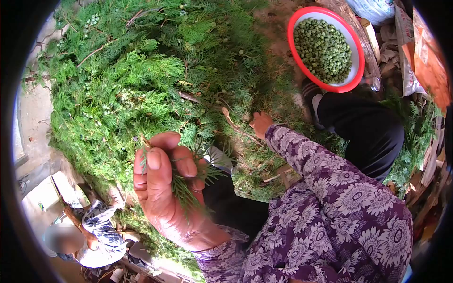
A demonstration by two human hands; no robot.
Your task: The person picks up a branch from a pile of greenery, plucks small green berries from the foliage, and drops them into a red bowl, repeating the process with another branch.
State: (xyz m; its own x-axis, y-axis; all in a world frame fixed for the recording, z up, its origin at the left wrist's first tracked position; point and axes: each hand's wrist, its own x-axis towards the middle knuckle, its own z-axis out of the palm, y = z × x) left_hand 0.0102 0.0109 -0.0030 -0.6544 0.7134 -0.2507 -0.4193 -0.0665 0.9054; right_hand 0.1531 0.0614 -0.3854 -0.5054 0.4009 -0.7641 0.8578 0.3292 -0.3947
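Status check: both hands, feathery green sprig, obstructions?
Left hand holding feathery green sprig. Right hand down at leafy green branch pile, grip unclear. Thin brown stick beside right hand; nothing visibly blocking sprig.

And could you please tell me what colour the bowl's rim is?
The rim is red; it shows best in the head view.

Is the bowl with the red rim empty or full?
Neither, just partly full: the bowl holds many green cones, but its white inside shows beside them.

One basin (359, 52), two hands (160, 188), one other person (101, 233); the green cones (323, 52) and sprigs (155, 70) are too many to count.
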